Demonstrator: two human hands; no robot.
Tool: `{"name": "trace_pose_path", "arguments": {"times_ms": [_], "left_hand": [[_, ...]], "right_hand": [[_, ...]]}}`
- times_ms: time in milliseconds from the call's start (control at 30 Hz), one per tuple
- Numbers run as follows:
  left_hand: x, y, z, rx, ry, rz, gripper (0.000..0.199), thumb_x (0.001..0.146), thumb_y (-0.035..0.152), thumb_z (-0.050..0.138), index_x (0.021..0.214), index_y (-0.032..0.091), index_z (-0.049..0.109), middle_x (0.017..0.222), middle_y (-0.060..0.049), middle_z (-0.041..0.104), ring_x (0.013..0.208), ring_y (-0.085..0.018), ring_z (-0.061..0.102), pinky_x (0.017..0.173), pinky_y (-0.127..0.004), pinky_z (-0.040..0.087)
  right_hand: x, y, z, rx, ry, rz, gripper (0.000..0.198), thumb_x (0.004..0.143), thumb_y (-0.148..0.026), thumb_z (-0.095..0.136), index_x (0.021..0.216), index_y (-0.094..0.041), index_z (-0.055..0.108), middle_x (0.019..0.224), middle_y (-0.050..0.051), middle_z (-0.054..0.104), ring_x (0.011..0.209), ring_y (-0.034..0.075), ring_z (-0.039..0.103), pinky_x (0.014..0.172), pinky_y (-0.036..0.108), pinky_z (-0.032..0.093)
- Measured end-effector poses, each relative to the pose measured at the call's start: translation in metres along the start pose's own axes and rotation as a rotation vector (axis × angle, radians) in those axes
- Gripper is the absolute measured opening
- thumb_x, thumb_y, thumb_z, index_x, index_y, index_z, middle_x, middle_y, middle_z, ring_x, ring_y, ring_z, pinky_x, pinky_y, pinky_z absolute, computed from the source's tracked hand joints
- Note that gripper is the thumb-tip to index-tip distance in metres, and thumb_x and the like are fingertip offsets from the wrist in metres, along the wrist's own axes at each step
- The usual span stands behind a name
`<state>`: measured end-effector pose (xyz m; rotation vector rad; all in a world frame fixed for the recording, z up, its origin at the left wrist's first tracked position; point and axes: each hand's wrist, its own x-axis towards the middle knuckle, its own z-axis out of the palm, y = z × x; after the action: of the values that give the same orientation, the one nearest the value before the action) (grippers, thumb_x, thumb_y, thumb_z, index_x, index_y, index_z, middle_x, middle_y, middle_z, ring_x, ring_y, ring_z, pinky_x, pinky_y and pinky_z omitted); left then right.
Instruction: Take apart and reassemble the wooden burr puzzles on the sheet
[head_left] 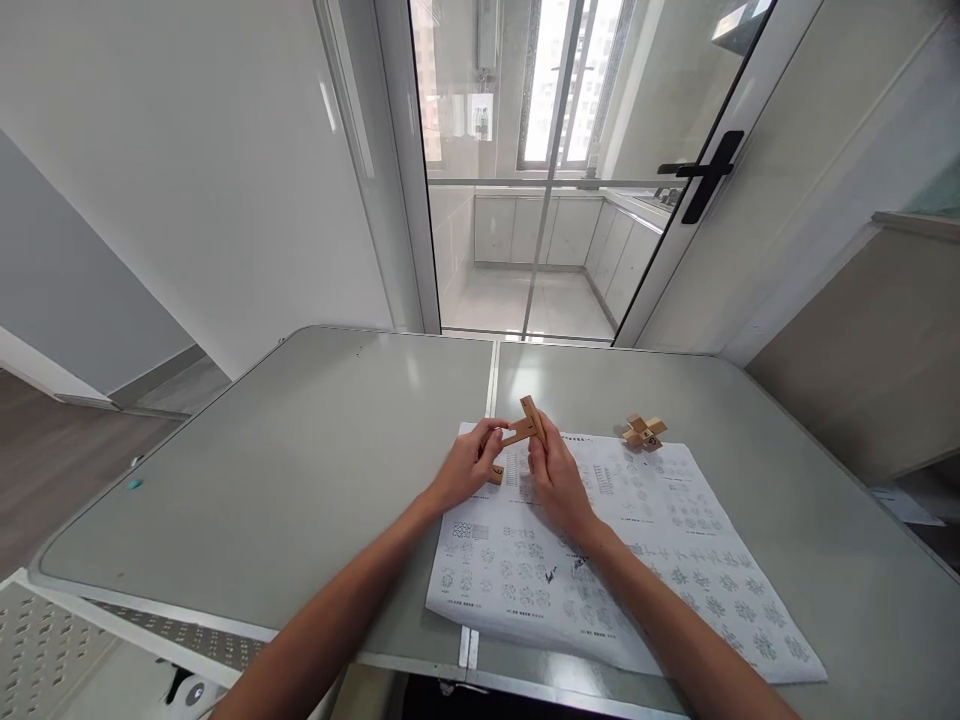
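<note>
Above the far edge of a printed sheet, my left hand pinches the left end of a light wooden puzzle piece. My right hand is closed round a second wooden puzzle piece, which stands tilted and crosses the first at its right end. Whether the two pieces are locked together I cannot tell. Below my left fingers a small wooden block with a dark mark rests on the paper, partly hidden. The sheet is covered with rows of small assembly diagrams.
An assembled wooden burr puzzle stands at the sheet's far right edge. The grey table has a metal seam down its middle. A small teal bit lies near the left edge. Beyond the table is a glass door with a black handle.
</note>
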<state>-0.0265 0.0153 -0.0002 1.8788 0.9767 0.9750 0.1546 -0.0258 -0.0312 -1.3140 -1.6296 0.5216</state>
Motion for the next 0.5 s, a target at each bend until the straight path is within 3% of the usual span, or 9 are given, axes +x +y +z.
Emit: {"name": "trace_pose_path", "arguments": {"times_ms": [133, 300, 500], "left_hand": [[-0.0006, 0.0029, -0.0001, -0.015, -0.012, -0.014, 0.042, 0.107, 0.054, 0.043, 0.121, 0.021, 0.066, 0.064, 0.006, 0.041, 0.053, -0.011, 0.04, 0.054, -0.023, 0.038], [-0.0008, 0.0055, 0.0013, -0.066, 0.021, -0.007, 0.044, 0.105, 0.057, 0.047, 0.119, 0.021, 0.069, 0.064, 0.005, 0.043, 0.053, -0.011, 0.043, 0.056, -0.024, 0.046], [-0.0021, 0.0064, 0.0026, -0.076, -0.017, -0.025, 0.042, 0.108, 0.052, 0.044, 0.126, 0.022, 0.067, 0.063, 0.006, 0.038, 0.055, -0.011, 0.038, 0.054, -0.023, 0.039]], "right_hand": [[0.0003, -0.004, -0.0013, 0.016, 0.045, -0.009, 0.054, 0.112, -0.037, 0.029, 0.166, -0.03, 0.029, 0.165, 0.009, 0.046, 0.148, 0.027, 0.048, 0.111, 0.048, 0.052], [-0.0008, -0.0071, -0.0014, -0.05, 0.022, -0.04, 0.056, 0.113, -0.035, 0.028, 0.168, -0.031, 0.025, 0.155, 0.012, 0.054, 0.136, 0.03, 0.059, 0.101, 0.048, 0.058], [-0.0042, -0.0108, 0.0031, -0.096, -0.055, -0.082, 0.058, 0.112, -0.032, 0.028, 0.17, -0.033, 0.021, 0.153, 0.014, 0.056, 0.13, 0.032, 0.063, 0.095, 0.048, 0.061]]}}
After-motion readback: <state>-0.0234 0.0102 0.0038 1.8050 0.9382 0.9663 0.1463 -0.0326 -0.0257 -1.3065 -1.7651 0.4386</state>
